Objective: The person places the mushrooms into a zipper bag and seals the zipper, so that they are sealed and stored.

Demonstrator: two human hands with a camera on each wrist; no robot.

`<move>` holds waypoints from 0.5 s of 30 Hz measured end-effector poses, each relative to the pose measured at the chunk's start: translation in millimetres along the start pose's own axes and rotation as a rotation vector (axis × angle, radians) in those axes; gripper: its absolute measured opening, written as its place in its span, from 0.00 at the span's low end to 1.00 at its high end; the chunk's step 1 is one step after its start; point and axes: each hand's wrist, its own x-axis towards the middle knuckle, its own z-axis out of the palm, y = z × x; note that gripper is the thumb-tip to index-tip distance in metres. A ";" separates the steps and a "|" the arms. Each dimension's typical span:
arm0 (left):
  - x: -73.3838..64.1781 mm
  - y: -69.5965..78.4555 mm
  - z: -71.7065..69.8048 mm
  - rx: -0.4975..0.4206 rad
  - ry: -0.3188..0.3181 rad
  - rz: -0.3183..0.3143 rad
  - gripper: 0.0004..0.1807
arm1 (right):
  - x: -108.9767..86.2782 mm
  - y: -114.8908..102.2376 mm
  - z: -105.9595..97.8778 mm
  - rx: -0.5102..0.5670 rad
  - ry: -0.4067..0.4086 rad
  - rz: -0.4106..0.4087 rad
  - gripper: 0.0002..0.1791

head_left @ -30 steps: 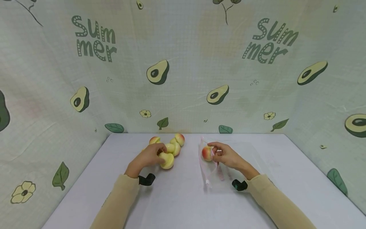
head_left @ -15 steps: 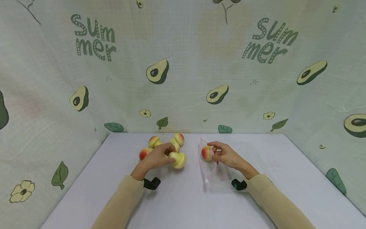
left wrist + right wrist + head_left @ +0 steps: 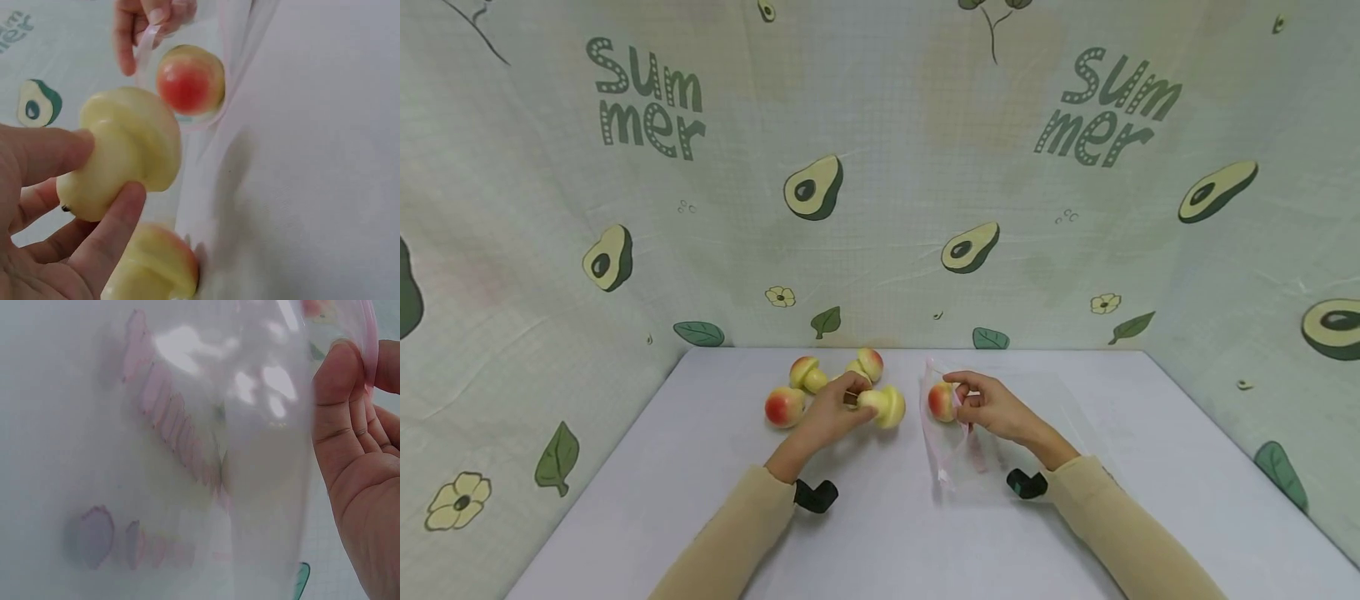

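Note:
My left hand (image 3: 833,410) pinches a yellow mushroom-shaped fruit (image 3: 892,407) by its narrow end. In the left wrist view, thumb and fingers circle that pale stem-like part, which has a dark dot at its tip, while the wide cap (image 3: 164,144) points toward the bag. My right hand (image 3: 998,408) holds the pink rim of a clear plastic bag (image 3: 269,506) between thumb and fingers. A red-and-yellow fruit (image 3: 940,402) lies within the bag's mouth, its red side (image 3: 185,84) facing the left wrist camera. Pink print marks the bag's film.
Left of the bag are several similar fruits: a red-blushed one (image 3: 785,407) nearest, another (image 3: 807,374) behind it, and one (image 3: 870,363) toward the back. A white table (image 3: 850,533) meets a printed cloth backdrop (image 3: 880,250) at its far edge.
My left hand has lifted the yellow fruit from the cluster and carried it right toward the bag, uncovering the red-blushed fruit on the left. The right hand keeps its place at the bag's rim.

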 end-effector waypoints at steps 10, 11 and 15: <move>4.6 -7.1 20.4 -0.014 0.112 -0.021 0.15 | 9.1 27.9 -3.0 0.008 0.001 0.007 0.30; 5.8 -7.6 22.9 -0.015 0.110 -0.018 0.15 | 9.2 29.1 -3.2 0.005 0.002 0.004 0.30; 11.6 -9.2 32.3 -0.028 0.105 -0.011 0.16 | 9.4 30.9 -3.1 0.021 0.005 -0.014 0.30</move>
